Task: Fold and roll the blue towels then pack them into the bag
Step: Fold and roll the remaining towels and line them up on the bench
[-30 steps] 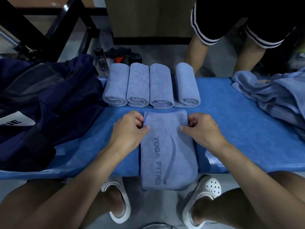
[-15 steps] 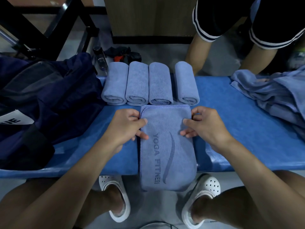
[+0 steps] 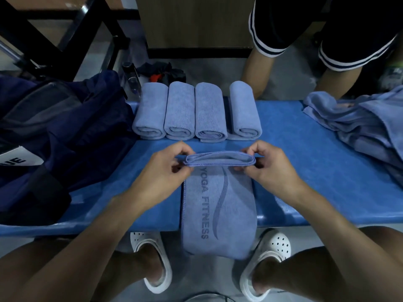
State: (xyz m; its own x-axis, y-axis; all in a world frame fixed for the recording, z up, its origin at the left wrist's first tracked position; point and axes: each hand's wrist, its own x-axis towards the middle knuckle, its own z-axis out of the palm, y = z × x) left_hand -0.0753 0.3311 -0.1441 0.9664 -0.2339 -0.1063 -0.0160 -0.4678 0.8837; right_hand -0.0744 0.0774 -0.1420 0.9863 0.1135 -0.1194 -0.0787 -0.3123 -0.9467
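At centre frame the folded towel (image 3: 218, 203) lies across the blue padded bench (image 3: 316, 171), its near end drooping over the front edge, with bare bench on either side. The left hand (image 3: 161, 171) and right hand (image 3: 270, 168) each pinch its far end, which is curled into a first turn. It is soft terry, printed YOGA FITNESS. Four rolled towels (image 3: 178, 112) sit just beyond, and the dark bag (image 3: 65, 131) is at left.

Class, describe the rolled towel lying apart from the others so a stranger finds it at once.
Start at the blue bench. Along its far edge lie four rolled towels. Yours is the rightmost roll, the only one with a gap beside it.
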